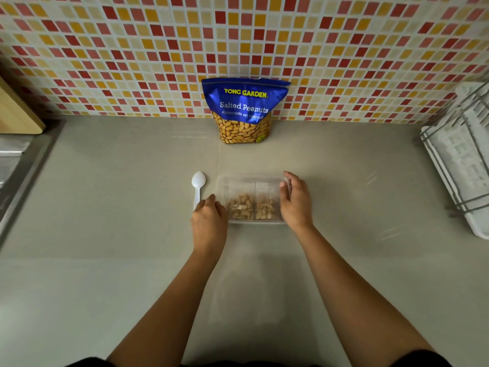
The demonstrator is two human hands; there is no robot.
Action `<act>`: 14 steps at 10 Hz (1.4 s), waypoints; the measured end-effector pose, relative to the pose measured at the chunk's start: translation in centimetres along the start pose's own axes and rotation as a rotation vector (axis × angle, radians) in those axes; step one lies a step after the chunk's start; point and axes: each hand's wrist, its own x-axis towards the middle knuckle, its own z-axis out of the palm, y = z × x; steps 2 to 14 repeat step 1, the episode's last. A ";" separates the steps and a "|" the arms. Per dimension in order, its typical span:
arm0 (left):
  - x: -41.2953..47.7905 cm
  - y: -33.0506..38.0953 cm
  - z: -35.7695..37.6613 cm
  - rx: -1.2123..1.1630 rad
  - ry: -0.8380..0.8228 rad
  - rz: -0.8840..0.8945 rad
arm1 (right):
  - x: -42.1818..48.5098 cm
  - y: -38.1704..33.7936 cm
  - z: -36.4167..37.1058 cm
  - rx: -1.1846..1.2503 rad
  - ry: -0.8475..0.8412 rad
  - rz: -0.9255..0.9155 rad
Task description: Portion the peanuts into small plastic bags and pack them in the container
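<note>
Your left hand [209, 221] touches the left wall of the clear plastic container [248, 178] (grip unclear); your right hand [295, 201] curls over its right rim. Two small peanut bags [239, 207] lie side by side inside, so packing seems nearly done; next, lift it level with both hands.

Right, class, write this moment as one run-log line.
container: two peanut bags inside; left hand: at its left edge; right hand: grips right edge; spoon: alongside
</note>
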 end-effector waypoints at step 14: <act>-0.1 -0.3 -0.4 0.024 0.001 -0.002 | -0.2 0.1 -0.5 -0.008 -0.001 0.033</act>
